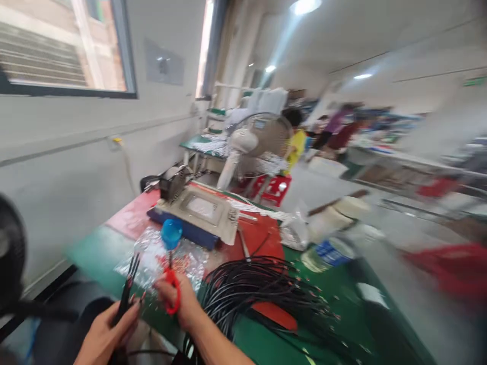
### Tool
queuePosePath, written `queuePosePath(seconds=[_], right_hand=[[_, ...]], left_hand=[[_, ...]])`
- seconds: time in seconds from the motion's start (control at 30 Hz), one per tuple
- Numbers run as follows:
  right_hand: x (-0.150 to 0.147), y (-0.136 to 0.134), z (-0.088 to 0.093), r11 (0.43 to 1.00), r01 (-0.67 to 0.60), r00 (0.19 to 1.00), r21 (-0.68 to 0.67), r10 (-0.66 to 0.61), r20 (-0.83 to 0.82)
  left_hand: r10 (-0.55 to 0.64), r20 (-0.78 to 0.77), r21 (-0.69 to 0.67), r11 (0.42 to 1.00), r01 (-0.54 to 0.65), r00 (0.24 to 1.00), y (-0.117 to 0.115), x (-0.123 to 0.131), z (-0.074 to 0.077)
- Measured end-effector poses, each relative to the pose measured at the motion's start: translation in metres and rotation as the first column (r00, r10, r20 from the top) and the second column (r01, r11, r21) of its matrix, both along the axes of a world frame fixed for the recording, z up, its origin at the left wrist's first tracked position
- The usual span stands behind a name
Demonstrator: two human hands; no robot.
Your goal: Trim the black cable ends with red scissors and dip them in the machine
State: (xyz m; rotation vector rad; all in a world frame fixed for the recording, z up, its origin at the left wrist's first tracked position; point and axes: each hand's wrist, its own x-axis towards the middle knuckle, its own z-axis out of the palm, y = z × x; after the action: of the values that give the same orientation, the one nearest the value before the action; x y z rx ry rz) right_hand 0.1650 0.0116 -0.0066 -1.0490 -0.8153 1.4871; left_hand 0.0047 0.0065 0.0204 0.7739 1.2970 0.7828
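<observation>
My left hand (112, 324) is closed around a few black cables (127, 289), whose ends point up and away. In my right hand (182, 299) is a pair of scissors (173, 291) with red handles, its dark blades pointing away from me. A clear plastic bag (196, 256) with small red bits on it lies just beyond both hands. Right of my right forearm spreads a large bundle of black cables (247, 284) with copper-coloured ends. A small blue round cup or cap (172, 233) sits past the scissors' tips.
A beige and blue machine (205, 208) stands at the table's back, near a red mat (266, 235). On the right is a clear bottle (327, 253) with a blue label. Beyond are a fan (247, 142) and a person in yellow (297, 147). The green table (266, 339) has several scraps.
</observation>
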Motion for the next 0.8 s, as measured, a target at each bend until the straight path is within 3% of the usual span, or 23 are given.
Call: queuePosePath(seconds=[0.17,0.4,0.57,0.67,0.73,0.8], right_hand=[[0.002,-0.001,-0.001,0.981,-0.189,0.981,-0.035,0.187,-0.042],[-0.006,-0.010,0.002,0.985,-0.168,0.985,-0.041,0.167,-0.028],[-0.008,-0.010,-0.004,0.992,-0.107,0.994,-0.062,0.105,-0.036],[-0.003,-0.008,-0.006,0.992,-0.114,0.976,0.055,0.102,0.193],[0.000,-0.007,-0.004,0.970,-0.188,0.909,0.154,0.112,0.402],[0.003,-0.007,-0.001,0.941,-0.293,0.822,0.171,0.156,0.547]], left_hand=[[-0.154,0.031,0.109,0.983,0.149,0.988,0.001,-0.002,-0.001],[-0.310,0.104,0.129,0.946,0.297,0.945,-0.004,0.004,0.001],[-0.246,0.053,0.070,0.968,0.242,0.968,-0.004,0.008,-0.001],[-0.146,0.050,0.024,0.989,0.145,0.988,-0.001,0.006,-0.004],[-0.069,0.066,0.034,0.997,0.067,0.995,0.003,0.001,-0.007],[-0.003,0.066,0.047,0.999,0.000,0.998,0.007,-0.003,-0.008]])
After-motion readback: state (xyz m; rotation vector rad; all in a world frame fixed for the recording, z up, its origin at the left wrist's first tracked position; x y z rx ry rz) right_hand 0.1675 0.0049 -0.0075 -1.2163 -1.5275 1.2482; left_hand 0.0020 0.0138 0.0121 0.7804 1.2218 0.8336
